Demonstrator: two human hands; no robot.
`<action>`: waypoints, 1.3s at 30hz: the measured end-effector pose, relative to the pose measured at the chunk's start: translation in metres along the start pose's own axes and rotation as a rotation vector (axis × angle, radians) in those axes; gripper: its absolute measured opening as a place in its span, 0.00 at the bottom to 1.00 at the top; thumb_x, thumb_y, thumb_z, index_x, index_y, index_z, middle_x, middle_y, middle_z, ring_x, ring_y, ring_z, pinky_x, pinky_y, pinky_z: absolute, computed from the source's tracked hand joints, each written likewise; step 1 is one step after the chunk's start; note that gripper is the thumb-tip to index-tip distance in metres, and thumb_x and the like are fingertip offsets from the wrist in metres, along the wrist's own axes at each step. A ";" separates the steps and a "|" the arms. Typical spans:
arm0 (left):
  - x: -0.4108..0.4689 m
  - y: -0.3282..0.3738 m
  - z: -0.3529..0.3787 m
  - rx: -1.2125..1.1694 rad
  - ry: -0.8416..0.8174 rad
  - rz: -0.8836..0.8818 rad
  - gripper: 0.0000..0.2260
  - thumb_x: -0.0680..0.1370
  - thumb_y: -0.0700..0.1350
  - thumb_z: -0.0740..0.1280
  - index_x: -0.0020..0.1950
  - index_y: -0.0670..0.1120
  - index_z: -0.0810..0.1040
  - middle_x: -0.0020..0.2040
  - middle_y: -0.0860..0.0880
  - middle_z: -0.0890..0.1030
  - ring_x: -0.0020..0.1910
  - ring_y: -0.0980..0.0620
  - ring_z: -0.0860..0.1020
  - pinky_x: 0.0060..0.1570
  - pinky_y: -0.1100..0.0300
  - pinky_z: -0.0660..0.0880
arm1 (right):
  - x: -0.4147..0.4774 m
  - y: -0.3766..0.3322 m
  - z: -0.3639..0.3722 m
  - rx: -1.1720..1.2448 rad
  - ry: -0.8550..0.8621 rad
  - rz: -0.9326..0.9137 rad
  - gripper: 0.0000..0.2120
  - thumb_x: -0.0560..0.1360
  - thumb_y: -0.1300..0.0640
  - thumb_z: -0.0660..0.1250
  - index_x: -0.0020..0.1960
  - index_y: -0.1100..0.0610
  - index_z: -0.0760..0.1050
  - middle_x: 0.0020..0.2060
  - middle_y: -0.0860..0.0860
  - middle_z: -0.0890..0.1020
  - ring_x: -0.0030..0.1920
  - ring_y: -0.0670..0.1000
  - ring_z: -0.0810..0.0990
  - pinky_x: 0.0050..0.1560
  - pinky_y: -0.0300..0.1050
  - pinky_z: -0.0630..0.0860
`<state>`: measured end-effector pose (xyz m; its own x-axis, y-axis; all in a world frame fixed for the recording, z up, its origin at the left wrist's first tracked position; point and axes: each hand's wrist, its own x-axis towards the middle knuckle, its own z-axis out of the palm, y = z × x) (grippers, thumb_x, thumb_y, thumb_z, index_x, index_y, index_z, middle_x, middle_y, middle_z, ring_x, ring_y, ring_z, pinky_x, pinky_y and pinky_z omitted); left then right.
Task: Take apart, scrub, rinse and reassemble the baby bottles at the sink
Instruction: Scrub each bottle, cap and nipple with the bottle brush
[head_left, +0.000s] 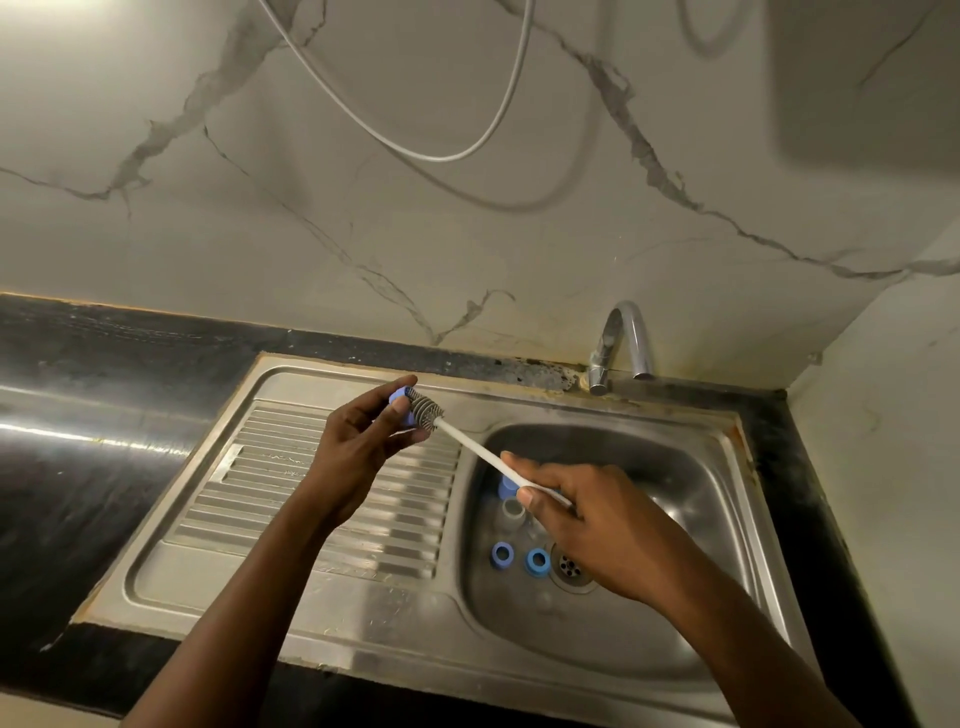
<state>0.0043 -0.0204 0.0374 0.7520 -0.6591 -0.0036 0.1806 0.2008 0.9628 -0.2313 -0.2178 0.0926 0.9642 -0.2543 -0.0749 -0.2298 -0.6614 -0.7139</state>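
Bottles look already apart, scrubbing under way. Over the drainboard (291, 499) the left hand (358, 441) pinches a blue collar (398, 400) against the bottle brush (426, 410). The right hand (597, 519) grips its white handle above the basin (701, 499), where two more collars (502, 554) lie beside a greyish piece (513, 512). Rinsing and reassembly remain.

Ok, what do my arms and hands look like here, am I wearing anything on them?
Both sides are bare up to the frame's edge: no sleeves, gloves, watch or bracelet. The left hand and right hand show no rings; the visible nails look short and unpainted.
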 end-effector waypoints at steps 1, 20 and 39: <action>0.000 0.001 -0.002 0.002 -0.022 -0.026 0.16 0.83 0.47 0.68 0.70 0.46 0.82 0.63 0.36 0.83 0.59 0.42 0.84 0.58 0.51 0.83 | 0.000 0.001 -0.001 -0.025 0.008 -0.004 0.19 0.86 0.43 0.61 0.76 0.32 0.69 0.36 0.41 0.81 0.33 0.42 0.79 0.31 0.34 0.71; -0.001 0.014 -0.025 0.159 -0.134 -0.095 0.20 0.86 0.56 0.62 0.68 0.44 0.83 0.60 0.31 0.76 0.44 0.46 0.73 0.44 0.61 0.79 | -0.002 -0.010 -0.006 0.109 -0.121 -0.029 0.17 0.86 0.48 0.63 0.74 0.39 0.75 0.39 0.28 0.82 0.35 0.36 0.80 0.34 0.29 0.72; -0.005 0.004 -0.003 0.298 -0.120 -0.108 0.18 0.86 0.55 0.61 0.65 0.49 0.85 0.57 0.37 0.81 0.43 0.46 0.74 0.43 0.59 0.77 | -0.020 0.002 0.002 0.468 -0.138 0.207 0.17 0.86 0.50 0.64 0.71 0.34 0.77 0.27 0.43 0.75 0.26 0.42 0.69 0.24 0.36 0.65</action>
<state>0.0031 -0.0136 0.0400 0.6556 -0.7491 -0.0954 0.0485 -0.0843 0.9953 -0.2510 -0.2126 0.0913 0.9206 -0.2297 -0.3158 -0.3643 -0.2136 -0.9065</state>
